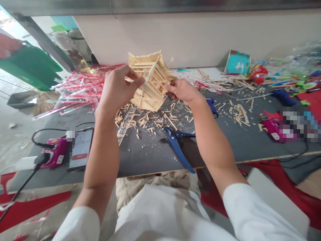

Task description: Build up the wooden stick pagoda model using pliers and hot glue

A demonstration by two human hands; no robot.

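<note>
A small pavilion-like model (152,80) made of thin wooden sticks is held up, tilted, above the table. My right hand (182,91) pinches its right edge between thumb and fingers. On the other side, my left hand (119,88) has its fingers bent at the model's left face, with the thumb tip by a central stick. What lies behind the left fingers is hidden. Below the model are many cut stick pieces (150,122) and crumbs. Blue-handled cutters (179,149) rest near the table's front edge, between my forearms.
Red-and-clear plastic wrappers (82,83) are heaped at the left. A phone (81,149) and a purple power socket (54,152) with cables lie front left. Blue glue guns (284,97), one partly behind my right forearm, and another purple socket (276,129) are at the right.
</note>
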